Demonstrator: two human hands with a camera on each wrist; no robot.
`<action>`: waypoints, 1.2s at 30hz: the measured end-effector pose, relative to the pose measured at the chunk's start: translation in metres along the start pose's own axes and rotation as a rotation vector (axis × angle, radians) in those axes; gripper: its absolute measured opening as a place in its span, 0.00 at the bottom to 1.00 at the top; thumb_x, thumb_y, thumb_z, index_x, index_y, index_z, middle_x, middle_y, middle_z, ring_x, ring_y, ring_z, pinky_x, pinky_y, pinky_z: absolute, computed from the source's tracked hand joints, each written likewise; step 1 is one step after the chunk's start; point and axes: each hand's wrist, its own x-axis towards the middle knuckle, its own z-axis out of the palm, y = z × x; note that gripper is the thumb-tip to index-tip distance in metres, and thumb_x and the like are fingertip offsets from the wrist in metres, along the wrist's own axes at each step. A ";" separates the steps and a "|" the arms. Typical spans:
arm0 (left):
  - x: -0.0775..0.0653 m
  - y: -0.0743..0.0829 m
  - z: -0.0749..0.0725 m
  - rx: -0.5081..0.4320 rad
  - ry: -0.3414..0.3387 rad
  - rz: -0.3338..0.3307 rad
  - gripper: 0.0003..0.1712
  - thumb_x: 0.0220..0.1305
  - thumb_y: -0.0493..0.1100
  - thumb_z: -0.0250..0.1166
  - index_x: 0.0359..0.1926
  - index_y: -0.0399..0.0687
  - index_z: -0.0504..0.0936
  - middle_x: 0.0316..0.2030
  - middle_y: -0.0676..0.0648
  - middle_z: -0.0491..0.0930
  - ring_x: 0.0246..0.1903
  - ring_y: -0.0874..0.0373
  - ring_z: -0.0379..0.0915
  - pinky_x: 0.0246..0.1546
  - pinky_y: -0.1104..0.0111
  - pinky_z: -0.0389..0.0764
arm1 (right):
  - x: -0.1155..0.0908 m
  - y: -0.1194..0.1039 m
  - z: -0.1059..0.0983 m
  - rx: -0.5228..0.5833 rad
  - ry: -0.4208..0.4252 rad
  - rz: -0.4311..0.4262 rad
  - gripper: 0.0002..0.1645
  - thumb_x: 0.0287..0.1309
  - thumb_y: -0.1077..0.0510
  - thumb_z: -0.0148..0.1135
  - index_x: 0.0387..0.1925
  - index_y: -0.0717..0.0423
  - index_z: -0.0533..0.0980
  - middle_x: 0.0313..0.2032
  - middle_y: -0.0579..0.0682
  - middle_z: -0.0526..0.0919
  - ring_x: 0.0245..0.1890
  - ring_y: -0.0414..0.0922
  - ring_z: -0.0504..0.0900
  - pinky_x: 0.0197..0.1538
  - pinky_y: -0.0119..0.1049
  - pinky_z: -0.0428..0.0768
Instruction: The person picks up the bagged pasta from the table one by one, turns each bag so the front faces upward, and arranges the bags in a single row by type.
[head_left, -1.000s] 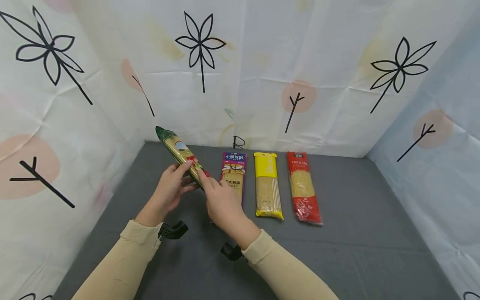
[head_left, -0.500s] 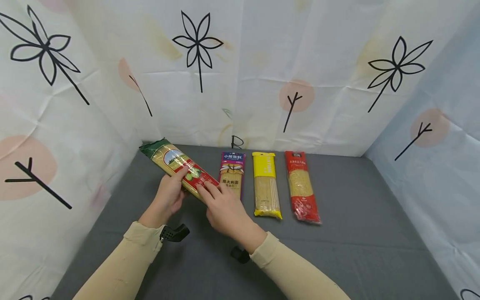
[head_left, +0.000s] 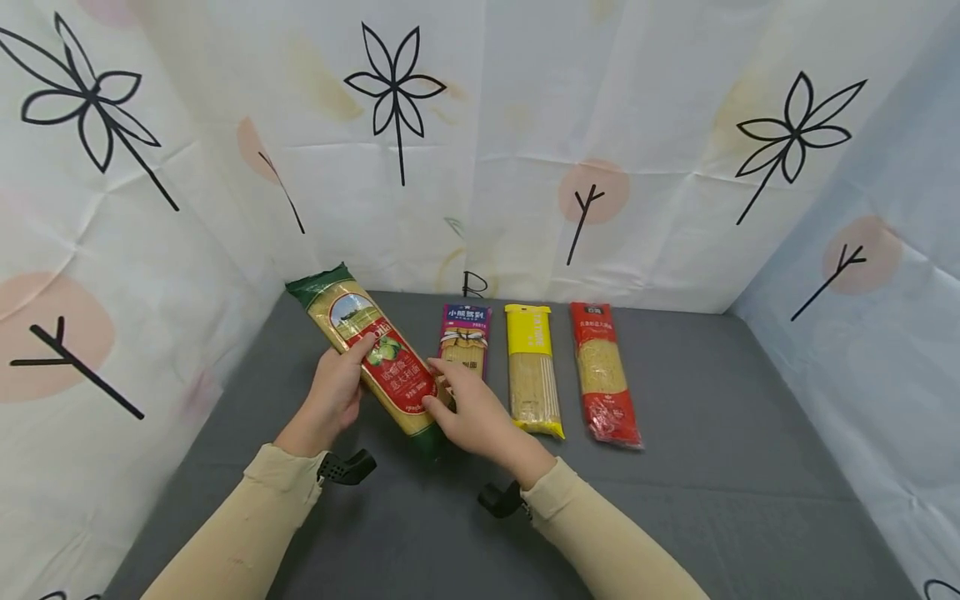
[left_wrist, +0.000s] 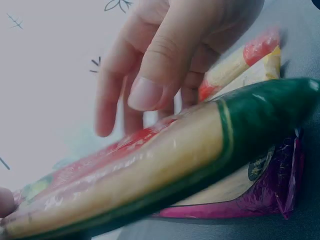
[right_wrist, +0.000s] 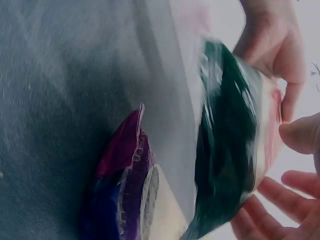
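In the head view, my left hand [head_left: 330, 392] grips a spaghetti packet [head_left: 390, 354] by its left edge, thumb across the red label. The packet has green ends and hangs tilted above the table, label up. My right hand [head_left: 476, 412] is spread loosely at its lower right edge, fingertips touching the side. In the left wrist view, the right thumb [left_wrist: 150, 90] hovers just over the wrapper, with the other fingers beyond it. From the right wrist, the packet's green end [right_wrist: 225, 135] appears, with right-hand fingers [right_wrist: 285, 197] along its edge.
A purple-and-blue pasta packet [head_left: 465, 333], a yellow noodle packet [head_left: 533, 367] and a red noodle packet [head_left: 606, 375] lie in a row on the grey table [head_left: 720, 517]. The purple one is partly behind the right hand. Patterned white cloth [head_left: 510, 100] stands around the table.
The spaghetti packet has turned from its narrow side to show its label, and its lower end has come toward me. My right hand has shifted right along its edge; the left keeps its grip.
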 end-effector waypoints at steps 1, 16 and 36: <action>0.000 0.000 0.000 0.012 0.001 0.002 0.40 0.70 0.57 0.56 0.73 0.46 0.50 0.63 0.43 0.65 0.59 0.53 0.68 0.55 0.61 0.73 | -0.001 0.002 -0.001 0.067 -0.016 0.025 0.35 0.66 0.48 0.59 0.70 0.52 0.61 0.59 0.49 0.73 0.53 0.43 0.75 0.53 0.38 0.77; 0.005 -0.010 0.000 0.289 -0.105 0.078 0.34 0.72 0.53 0.55 0.70 0.43 0.57 0.58 0.40 0.70 0.50 0.52 0.75 0.47 0.61 0.78 | -0.009 0.019 0.000 0.597 -0.238 0.183 0.37 0.68 0.53 0.57 0.73 0.53 0.54 0.44 0.51 0.79 0.45 0.44 0.82 0.51 0.42 0.77; 0.016 -0.024 -0.039 0.572 -0.285 -0.018 0.39 0.70 0.45 0.60 0.72 0.36 0.51 0.63 0.35 0.67 0.47 0.53 0.76 0.50 0.58 0.77 | 0.017 -0.012 0.053 0.690 0.034 0.385 0.33 0.67 0.54 0.58 0.69 0.58 0.60 0.38 0.52 0.78 0.33 0.44 0.76 0.32 0.36 0.73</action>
